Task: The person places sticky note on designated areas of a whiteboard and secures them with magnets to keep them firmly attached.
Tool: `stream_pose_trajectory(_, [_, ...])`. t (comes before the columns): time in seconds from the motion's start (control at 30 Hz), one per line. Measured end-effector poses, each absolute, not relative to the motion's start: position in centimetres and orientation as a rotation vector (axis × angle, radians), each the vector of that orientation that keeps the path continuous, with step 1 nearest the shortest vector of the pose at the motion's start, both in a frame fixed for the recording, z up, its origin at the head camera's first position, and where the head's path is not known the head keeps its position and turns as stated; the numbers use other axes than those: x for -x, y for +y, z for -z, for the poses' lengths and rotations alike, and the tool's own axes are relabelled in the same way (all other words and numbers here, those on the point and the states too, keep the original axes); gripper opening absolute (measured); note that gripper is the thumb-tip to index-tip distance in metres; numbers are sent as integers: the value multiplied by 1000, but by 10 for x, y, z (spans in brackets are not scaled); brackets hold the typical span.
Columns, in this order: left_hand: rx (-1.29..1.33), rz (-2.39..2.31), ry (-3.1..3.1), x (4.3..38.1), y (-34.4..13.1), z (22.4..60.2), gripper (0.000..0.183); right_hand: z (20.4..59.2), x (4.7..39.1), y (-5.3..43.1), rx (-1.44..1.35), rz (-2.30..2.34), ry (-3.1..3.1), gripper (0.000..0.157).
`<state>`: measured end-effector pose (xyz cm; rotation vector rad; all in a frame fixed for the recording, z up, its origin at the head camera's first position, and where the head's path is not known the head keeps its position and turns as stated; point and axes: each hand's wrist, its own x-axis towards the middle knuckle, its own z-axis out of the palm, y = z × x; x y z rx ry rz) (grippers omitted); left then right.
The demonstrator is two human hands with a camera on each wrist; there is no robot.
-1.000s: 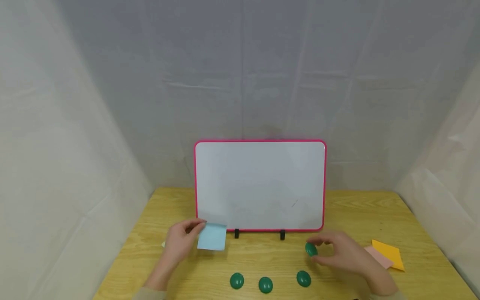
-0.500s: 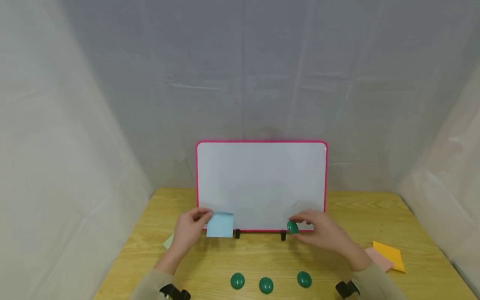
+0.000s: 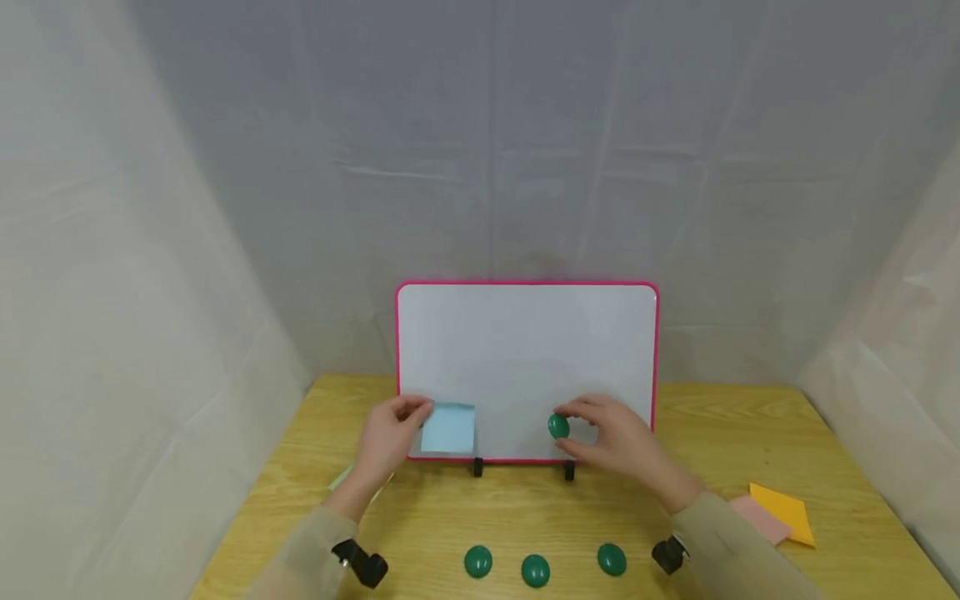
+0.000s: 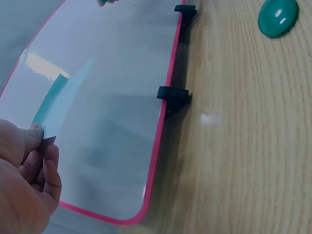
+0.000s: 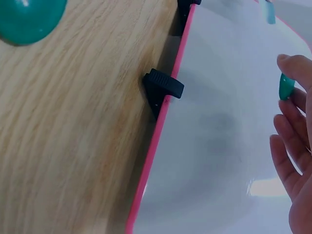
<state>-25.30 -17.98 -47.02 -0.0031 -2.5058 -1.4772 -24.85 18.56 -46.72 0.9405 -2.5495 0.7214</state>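
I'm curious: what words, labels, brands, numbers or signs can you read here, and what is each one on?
None can be read in any view.
Board: a faint mark in the left wrist view, too slight to read.
Blue note, pink note, orange note: no lettering shows.
Green discs: no lettering shows.

The left sleeve (image 3: 303, 554), toward seven o'clock in the head view, is beige, as is the right sleeve (image 3: 738, 550), between four and five. On them sit the left block (image 3: 368, 570), angular and black (with a small metallic glint), and the black right block (image 3: 667, 556). The left hand (image 3: 386, 437) and right hand (image 3: 619, 437) are bare.
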Motion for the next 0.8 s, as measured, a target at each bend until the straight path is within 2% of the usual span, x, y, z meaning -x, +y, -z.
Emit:
stream_pose_trajectory(0.2, [11, 1506, -2480, 263, -174, 466, 17, 464, 258, 169, -909, -681, -2494, 47])
stream_pose_trajectory(0.8, [-18, 1492, -2445, 284, -162, 448, 19, 451, 281, 131, -953, -627, -2390, 47])
